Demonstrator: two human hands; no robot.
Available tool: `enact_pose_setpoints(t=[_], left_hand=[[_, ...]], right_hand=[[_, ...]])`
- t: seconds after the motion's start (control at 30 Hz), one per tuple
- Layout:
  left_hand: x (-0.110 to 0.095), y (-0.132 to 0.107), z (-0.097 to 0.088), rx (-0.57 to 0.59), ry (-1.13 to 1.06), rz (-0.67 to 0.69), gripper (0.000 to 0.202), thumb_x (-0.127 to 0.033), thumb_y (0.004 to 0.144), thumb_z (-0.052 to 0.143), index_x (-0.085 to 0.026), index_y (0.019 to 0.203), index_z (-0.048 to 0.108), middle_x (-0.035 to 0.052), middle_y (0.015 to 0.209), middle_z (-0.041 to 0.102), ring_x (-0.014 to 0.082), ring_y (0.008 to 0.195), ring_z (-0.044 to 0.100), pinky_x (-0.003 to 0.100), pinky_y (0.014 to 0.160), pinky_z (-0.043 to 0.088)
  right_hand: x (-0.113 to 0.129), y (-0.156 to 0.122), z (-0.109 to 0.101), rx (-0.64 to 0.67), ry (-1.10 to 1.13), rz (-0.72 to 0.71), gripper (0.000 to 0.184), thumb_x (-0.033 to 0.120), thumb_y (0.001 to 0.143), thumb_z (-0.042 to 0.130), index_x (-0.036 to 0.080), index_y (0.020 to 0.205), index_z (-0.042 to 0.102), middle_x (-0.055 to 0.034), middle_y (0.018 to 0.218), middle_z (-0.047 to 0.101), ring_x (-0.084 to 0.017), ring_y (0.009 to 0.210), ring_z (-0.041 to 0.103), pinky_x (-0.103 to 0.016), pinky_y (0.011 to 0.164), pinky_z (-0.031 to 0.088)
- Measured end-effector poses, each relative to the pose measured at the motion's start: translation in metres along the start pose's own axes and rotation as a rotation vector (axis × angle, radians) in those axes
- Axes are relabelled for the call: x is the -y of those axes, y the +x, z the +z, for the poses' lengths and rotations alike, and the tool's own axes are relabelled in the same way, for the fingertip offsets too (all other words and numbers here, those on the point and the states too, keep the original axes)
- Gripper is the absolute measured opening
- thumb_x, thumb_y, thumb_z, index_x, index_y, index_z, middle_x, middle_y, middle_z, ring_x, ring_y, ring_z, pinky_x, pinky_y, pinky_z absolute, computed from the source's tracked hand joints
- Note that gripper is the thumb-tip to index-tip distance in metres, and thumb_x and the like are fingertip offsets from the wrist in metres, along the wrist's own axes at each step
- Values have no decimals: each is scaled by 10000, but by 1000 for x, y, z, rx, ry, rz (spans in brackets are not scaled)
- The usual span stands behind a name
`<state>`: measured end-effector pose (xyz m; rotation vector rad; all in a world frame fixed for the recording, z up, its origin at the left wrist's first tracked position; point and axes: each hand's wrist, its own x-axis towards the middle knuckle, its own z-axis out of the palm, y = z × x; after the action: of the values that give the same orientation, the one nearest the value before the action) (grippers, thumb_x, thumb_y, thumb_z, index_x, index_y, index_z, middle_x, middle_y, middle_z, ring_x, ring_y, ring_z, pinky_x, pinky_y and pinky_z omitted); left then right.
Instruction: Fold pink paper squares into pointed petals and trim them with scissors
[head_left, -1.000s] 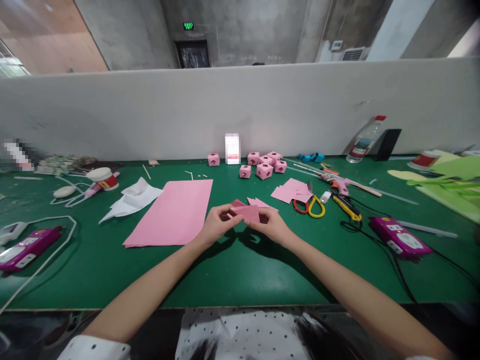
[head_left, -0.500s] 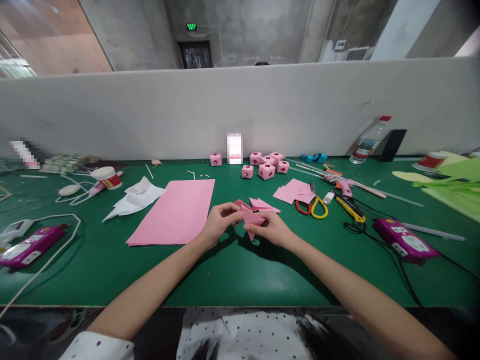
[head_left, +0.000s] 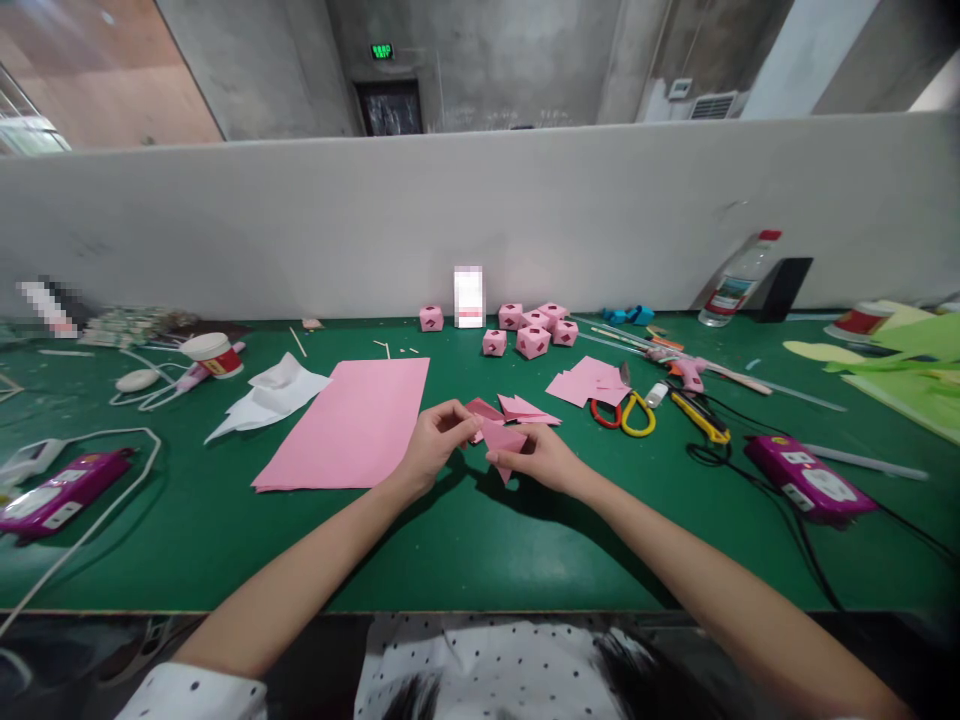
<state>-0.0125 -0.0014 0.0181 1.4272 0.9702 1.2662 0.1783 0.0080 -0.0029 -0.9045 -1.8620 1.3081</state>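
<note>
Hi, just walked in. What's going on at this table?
A person is working folded pink paper between both hands, the left hand and right hand each pinching it above a green table. Whether it is one piece or several joined is hard to tell. Just beyond lie more folded pink pieces, with large pink sheets to the left and scissors to the right. Pink paper cubes sit toward the back.

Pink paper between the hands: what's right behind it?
Just beyond the pink paper, pointed pink pieces lie on the green table. Whatever the paper itself covers can't be seen.
</note>
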Motion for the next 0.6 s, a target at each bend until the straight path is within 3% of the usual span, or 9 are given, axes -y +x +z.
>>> enact_pose_setpoints(t=[0.17, 0.37, 0.6], left_hand=[[-2, -2, 0, 5, 45, 40, 266, -360, 769, 712, -151, 656, 592, -23, 627, 592, 93, 586, 504, 212, 571, 405], [0, -2, 0, -41, 39, 42, 241, -332, 712, 766, -147, 686, 614, -16, 658, 611, 105, 626, 544, 215, 595, 423], [0, -1, -1, -31, -11, 8, 244, -331, 698, 775, -148, 684, 614, -9, 640, 629, 108, 612, 548, 214, 581, 421]], right_hand=[[1, 0, -3, -13, -17, -3, 394, 511, 722, 727, 127, 741, 639, 7, 644, 554, -97, 562, 427, -223, 516, 330], [4, -1, 0, 27, -11, 29, 386, 489, 727, 720, 131, 674, 585, 43, 580, 452, -74, 521, 339, -219, 483, 257], [2, 0, 2, 22, -16, 20, 386, 499, 726, 714, 137, 693, 582, 42, 600, 445, -77, 532, 339, -226, 498, 260]])
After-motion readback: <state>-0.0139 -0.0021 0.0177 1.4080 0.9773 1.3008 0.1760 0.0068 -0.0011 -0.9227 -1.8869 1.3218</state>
